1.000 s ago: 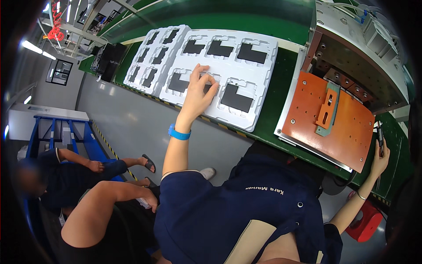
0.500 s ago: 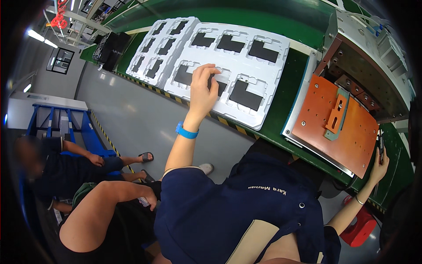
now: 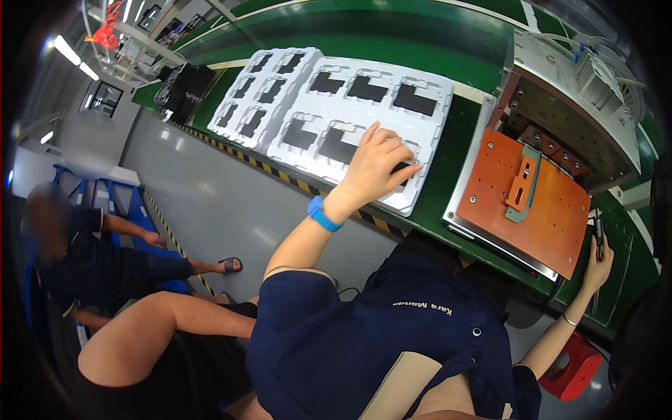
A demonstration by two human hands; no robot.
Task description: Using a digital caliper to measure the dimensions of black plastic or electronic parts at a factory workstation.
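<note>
Left hand (image 3: 378,164) over near-right pocket of white moulded plastic tray (image 3: 364,119) on green conveyor bench (image 3: 448,168); fingers curled, tips pinching flat black rectangular part (image 3: 404,168) in that pocket. Best bet: grip part by edges, lift straight so tray stays put. Right hand (image 3: 598,255) far right, wrapped on thin dark tool beside orange fixture plate (image 3: 525,199).

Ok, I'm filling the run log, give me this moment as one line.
left hand: fingers on black part in white tray | right hand: at green bench edge, grip unclear | orange plate: untouched
</note>
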